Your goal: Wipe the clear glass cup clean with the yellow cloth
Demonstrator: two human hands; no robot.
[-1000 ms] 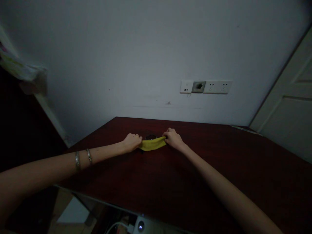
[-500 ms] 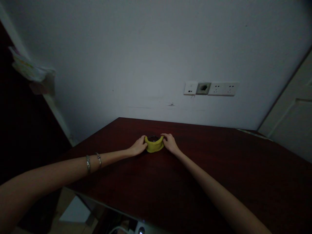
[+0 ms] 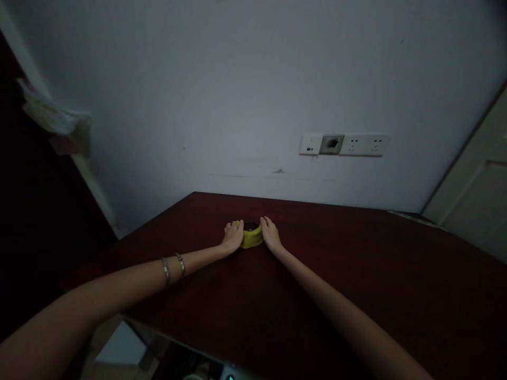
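A soft yellow wrap (image 3: 252, 240), cloth-like or dough-like, curves round the near side of a dark round object (image 3: 251, 226) on the table. The dark object's kind is too dim to tell. My left hand (image 3: 233, 236) presses against the wrap's left side, fingers curled over its edge and partly hidden. Against the right side lies my right hand (image 3: 271, 234), fingers close together along the yellow edge. Between them, both hands clasp the wrap.
The dark red wooden table (image 3: 356, 264) reaches back to a pale wall with a row of sockets (image 3: 344, 144). A whitish door panel (image 3: 475, 195) stands at the right. Below the near edge are a white flat object (image 3: 122, 344) and some dim items.
Both hands have gone from pinching the wrap's raised ends to pressing flatter against its sides. The wrap now sits closer round the dark object, and my left forearm has shifted right.
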